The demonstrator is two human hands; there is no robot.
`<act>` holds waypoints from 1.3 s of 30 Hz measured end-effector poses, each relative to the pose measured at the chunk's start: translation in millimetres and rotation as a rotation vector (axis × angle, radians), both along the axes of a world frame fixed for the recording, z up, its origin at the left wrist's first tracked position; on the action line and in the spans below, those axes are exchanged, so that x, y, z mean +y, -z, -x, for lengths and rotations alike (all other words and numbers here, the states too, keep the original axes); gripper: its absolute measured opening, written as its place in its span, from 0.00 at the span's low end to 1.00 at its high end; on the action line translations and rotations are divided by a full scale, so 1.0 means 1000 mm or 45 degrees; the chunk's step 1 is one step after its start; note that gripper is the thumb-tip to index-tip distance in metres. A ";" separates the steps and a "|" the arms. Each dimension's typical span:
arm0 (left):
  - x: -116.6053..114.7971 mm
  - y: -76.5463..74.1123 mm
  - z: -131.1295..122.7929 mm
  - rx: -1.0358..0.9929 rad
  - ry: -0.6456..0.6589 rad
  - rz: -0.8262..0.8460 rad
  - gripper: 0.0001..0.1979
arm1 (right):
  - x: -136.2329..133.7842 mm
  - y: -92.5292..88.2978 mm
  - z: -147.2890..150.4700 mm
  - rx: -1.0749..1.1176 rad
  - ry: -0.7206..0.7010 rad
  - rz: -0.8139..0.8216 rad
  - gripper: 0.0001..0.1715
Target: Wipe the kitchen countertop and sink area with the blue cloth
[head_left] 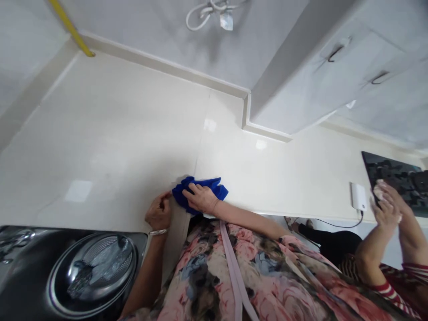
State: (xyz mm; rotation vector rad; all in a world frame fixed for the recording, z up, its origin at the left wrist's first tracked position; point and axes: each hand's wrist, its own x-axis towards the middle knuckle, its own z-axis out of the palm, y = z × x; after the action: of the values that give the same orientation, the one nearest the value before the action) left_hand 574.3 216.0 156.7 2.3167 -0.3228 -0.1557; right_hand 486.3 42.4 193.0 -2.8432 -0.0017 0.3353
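A crumpled blue cloth (217, 186) lies on the cream countertop (140, 120) close to its front edge. On top of the cloth rests my right hand (200, 198), its fingers spread and bent over the fabric. My left hand (158, 211), with a bangle at the wrist, is at the counter's edge just left of the cloth. Its fingers are curled, thumb and index finger close together near the cloth's left corner; whether they pinch anything is too small to tell.
A dark sink (20, 267) with a round strainer basin is at the lower left. At the right, another person's hands (388, 205) hold something pale beside a white box (358, 196) with a cable and a black hob (394, 174). A wall column (301, 89) juts over the counter.
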 end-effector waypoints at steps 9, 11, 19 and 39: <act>0.006 0.009 -0.002 -0.107 0.008 0.000 0.16 | -0.050 0.010 0.118 -0.002 0.343 -0.159 0.25; 0.005 0.008 -0.002 -0.124 0.015 -0.004 0.16 | -0.073 0.013 0.167 0.026 0.504 -0.129 0.25; 0.003 0.006 -0.006 -0.169 0.065 -0.015 0.17 | -0.140 0.011 0.296 -0.013 0.881 0.043 0.25; -0.020 -0.008 -0.073 -0.165 0.029 -0.451 0.37 | 0.011 0.003 0.002 -0.076 -0.185 -0.084 0.23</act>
State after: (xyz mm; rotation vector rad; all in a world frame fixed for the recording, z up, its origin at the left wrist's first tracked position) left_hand 647.5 196.1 165.0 2.6815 -0.4145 -0.0780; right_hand 484.2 53.1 190.2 -2.7925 -0.2286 0.2744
